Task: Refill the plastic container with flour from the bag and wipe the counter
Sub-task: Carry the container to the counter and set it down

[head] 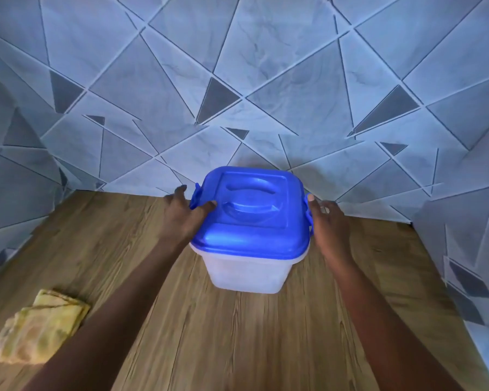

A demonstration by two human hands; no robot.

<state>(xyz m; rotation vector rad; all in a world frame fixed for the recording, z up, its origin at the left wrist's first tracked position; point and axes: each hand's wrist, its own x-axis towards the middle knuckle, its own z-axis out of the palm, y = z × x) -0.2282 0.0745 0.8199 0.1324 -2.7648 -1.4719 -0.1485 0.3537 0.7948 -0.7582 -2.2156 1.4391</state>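
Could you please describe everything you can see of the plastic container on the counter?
The plastic container is a squarish tub with cloudy white walls, standing upright on the wooden counter near the tiled wall. A glossy blue lid with a recessed handle sits on it, with blue clips at both sides. The left hand touches the left clip and lid edge; the right hand is at the right clip. Its contents cannot be made out.
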